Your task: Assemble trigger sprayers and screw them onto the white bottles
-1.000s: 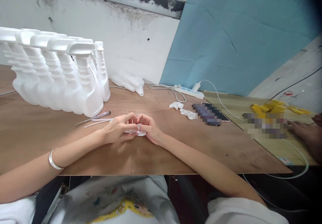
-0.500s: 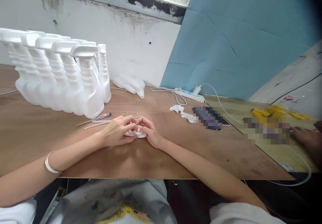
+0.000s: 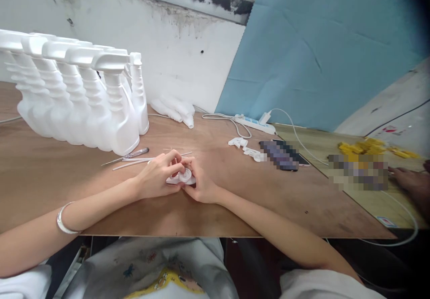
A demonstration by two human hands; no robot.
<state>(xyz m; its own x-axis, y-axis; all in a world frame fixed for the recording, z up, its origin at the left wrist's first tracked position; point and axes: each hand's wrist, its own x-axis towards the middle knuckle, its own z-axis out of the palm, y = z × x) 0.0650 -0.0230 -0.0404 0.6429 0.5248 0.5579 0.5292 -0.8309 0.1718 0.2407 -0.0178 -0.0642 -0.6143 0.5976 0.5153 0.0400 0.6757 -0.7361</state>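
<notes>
My left hand (image 3: 157, 176) and my right hand (image 3: 200, 181) meet at the middle of the wooden table (image 3: 235, 191). Both grip a small white plastic part (image 3: 183, 178) with a round cap, held low against the tabletop. My left fingers curl over its left side, my right fingers press its right side. Much of the part is hidden by my fingers. A silver bracelet sits on my left wrist.
A row of white spray bottles (image 3: 77, 101) stands at the back left. A screwdriver (image 3: 129, 154) and thin white tubes (image 3: 134, 161) lie behind my left hand. White trigger parts (image 3: 247, 147), a phone (image 3: 280, 154), a power strip (image 3: 257, 124) and another person's hand (image 3: 411, 180) are to the right.
The hands stay together on the white part. My right hand has dropped lower beside it, and the round cap now shows more between the fingers. The view shifted slightly.
</notes>
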